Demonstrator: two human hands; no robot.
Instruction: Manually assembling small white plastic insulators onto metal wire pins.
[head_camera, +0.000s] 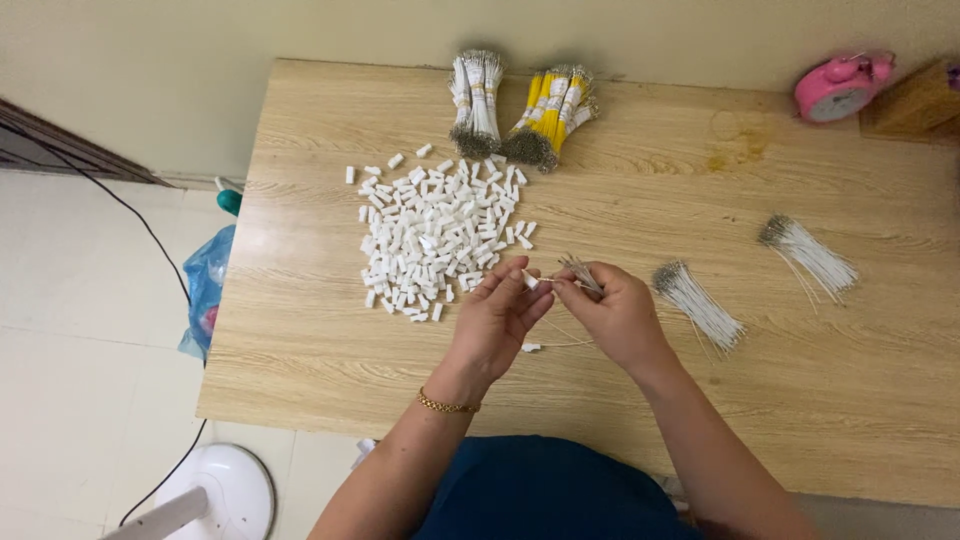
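Now left hand (497, 318) pinches one white connector (531, 281); right hand (612, 312) grips several wires (579, 272)

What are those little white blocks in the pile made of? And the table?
The little white blocks look like matte plastic: plain white, all the same moulded shape. The table shows pale wood grain with a smooth finish; whether it is solid wood or a printed laminate cannot be told.

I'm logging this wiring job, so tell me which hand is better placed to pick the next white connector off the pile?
Probably the left hand: the pile of white connectors lies just beyond its fingers, while the right hand pinches thin wires and sits farther away.
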